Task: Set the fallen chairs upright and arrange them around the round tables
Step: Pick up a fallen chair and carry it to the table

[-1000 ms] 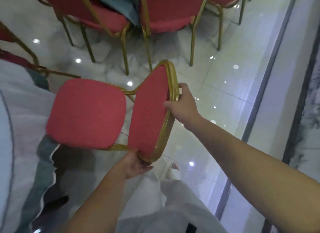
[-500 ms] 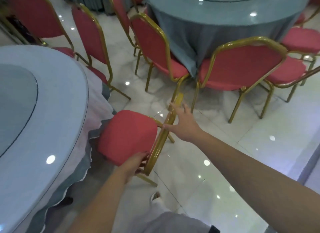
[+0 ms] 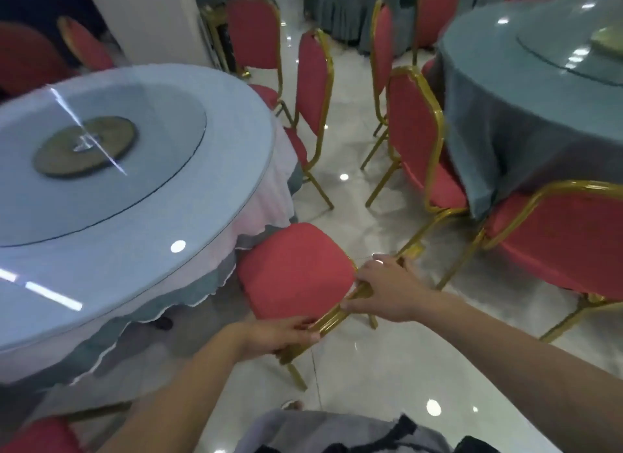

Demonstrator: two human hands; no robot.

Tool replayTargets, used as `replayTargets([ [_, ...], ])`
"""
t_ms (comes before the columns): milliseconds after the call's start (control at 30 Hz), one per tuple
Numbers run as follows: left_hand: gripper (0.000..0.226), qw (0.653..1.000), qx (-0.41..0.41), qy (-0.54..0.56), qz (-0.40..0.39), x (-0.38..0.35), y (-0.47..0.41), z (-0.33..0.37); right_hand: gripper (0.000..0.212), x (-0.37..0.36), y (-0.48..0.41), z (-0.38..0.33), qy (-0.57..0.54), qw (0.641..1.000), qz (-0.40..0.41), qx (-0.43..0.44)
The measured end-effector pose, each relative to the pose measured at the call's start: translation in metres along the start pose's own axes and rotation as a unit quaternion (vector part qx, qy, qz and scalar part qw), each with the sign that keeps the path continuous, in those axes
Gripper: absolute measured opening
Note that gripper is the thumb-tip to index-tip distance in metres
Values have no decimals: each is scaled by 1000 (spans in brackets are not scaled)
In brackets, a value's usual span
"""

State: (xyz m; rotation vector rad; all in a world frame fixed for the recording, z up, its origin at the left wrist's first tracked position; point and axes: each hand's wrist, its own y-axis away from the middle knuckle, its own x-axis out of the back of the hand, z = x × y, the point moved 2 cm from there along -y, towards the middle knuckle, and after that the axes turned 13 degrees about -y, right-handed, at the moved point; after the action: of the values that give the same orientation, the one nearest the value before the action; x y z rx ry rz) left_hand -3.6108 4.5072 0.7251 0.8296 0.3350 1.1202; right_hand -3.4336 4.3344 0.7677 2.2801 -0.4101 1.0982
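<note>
While you stand over the red banquet chair (image 3: 296, 270), both of your hands are clamped on the gold frame of its backrest, which you see edge-on from above. Your left hand (image 3: 283, 334) grips the nearer end of that frame, fingers curled over the tube and thumb beneath. Your right hand (image 3: 387, 289) closes round the frame further along, just behind the seat cushion. The chair stands upright on the glossy white floor (image 3: 354, 182), its seat pushed up against the scalloped hem of the pale tablecloth on the round table (image 3: 236, 142), which sits to the chair's left. A glass turntable (image 3: 101, 155) lies on top of that table. Beyond the chair, two more red chairs (image 3: 313, 91) stand along the same table's edge. To the chair's right, a second round table (image 3: 505, 98) is draped in grey-blue cloth, with another red chair (image 3: 418, 138) tucked against it and one more (image 3: 566, 243) just beside your right forearm. Motion blur softens the far background, so details there are unclear.
</note>
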Motion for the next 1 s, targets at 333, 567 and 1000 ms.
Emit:
replayTargets([
  [333, 18, 912, 118, -99, 381, -65, -10, 20, 81, -3, -2, 36, -18, 983, -20, 182],
  [567, 12, 881, 192, -155, 404, -100, -46, 49, 56, 20, -4, 78, 10, 969, 8, 249],
  [1000, 16, 875, 202, -63, 435, -15, -79, 56, 54, 55, -112, 56, 40, 975, 18, 218],
])
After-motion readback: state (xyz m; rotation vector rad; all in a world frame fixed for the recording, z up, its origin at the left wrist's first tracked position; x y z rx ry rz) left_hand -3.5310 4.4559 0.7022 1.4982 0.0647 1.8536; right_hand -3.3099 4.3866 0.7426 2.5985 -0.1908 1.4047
